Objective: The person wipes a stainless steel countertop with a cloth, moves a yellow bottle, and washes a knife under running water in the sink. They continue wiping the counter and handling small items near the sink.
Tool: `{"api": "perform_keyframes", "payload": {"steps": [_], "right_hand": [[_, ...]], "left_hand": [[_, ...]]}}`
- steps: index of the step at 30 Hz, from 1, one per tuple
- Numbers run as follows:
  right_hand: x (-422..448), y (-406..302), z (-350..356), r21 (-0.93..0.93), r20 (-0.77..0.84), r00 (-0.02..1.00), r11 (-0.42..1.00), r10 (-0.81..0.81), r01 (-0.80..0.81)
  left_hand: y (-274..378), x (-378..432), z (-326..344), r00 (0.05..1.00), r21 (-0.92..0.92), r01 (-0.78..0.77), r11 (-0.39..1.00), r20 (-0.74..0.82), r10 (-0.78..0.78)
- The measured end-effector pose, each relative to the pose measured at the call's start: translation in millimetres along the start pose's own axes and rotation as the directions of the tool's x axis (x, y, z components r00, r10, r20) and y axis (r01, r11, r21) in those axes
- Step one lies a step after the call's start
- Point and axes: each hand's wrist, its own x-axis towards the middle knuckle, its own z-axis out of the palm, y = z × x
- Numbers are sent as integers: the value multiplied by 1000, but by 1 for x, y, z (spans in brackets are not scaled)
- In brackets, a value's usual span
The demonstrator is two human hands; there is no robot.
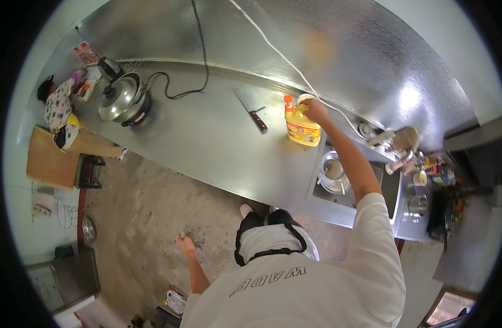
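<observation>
My right hand (pixel 315 110) reaches across the metal counter (pixel 210 143) and is closed at the handle of a yellow plastic jug of dish detergent (pixel 303 128). The jug has a red-orange pump top and a printed label; whether its base touches the counter I cannot tell. Just behind this hand, partly hidden, is a white round object (pixel 305 97). A cleaver (pixel 255 115) with a dark wooden handle lies left of the jug. Low at my side, above the floor, my left hand (pixel 187 244) has a small crumpled greyish thing (pixel 184 234) at its fingers.
The sink (pixel 345 200) holds stacked bowls (pixel 333 170) at my right, beneath a faucet (pixel 399 162). A lidded metal pot (pixel 119 98) and black cord (pixel 205 65) are at the left. Another person (pixel 60 102) stands at the counter's far left end. A white cable (pixel 279 51) hangs behind the jug.
</observation>
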Motion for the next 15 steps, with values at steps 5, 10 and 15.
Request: {"api": "perform_keyframes", "payload": {"steps": [5,10,15], "right_hand": [[77,-55,23,-82,-95,995,996,25,-33],[131,-24,41,129,-309,946,981,-99,145],[181,-27,54,-166,-322,895,949,-310,269]], "left_hand": [[18,-71,-20,991,127,-106,986,-63,114],[-111,-120,-46,989,336,150,930,-54,-140],[-209,-269,-64,734,71,638,767,-355,-578]]}}
